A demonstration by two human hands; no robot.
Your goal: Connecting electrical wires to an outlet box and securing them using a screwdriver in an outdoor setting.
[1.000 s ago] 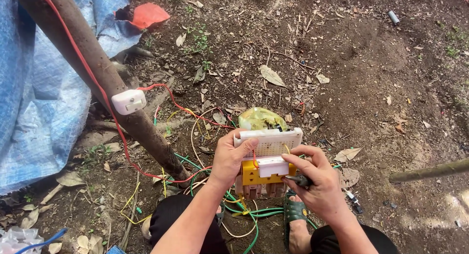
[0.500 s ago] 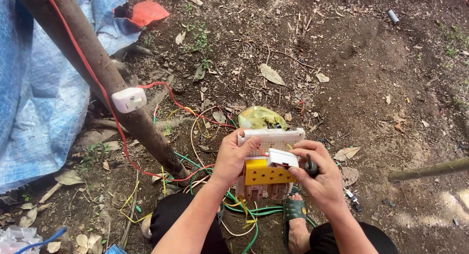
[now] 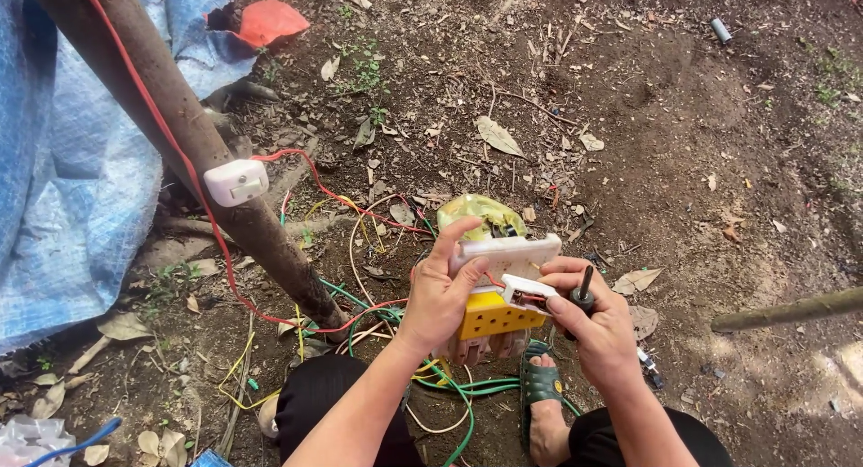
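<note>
Head view, entries left to right.

Blue tarp [image 3: 63, 179]: hangs at the left edge, behind a leaning wooden pole [image 3: 180, 143].

White switch box [image 3: 235, 181]: fixed to the pole, a red wire [image 3: 162, 125] running along the pole and down to the ground.

Loose wires [image 3: 360, 314]: green, yellow and red, tangled on the dirt between the pole and the person's knees.

Left hand [image 3: 436, 292]: fingers curled round the left end of the socket block, thumb up against its white face; a firm hold.

Socket block [image 3: 499, 292]: held in the air over the knees, between both hands. White plate on top, yellow perforated body below, a pale piece under that; thin wires show at the open seam.

Right hand [image 3: 598, 328]: fingers closed on a dark-handled screwdriver [image 3: 582, 294], fingertips also pinching a small white part [image 3: 521, 287] at the block's right edge.

Risk, judged: the small part looks loosely gripped and could drop into the litter; the tool tip could slip towards the left thumb; the thin wires could pull free if the halves spread.

Sandalled foot [image 3: 539, 395]: below the block.
</note>
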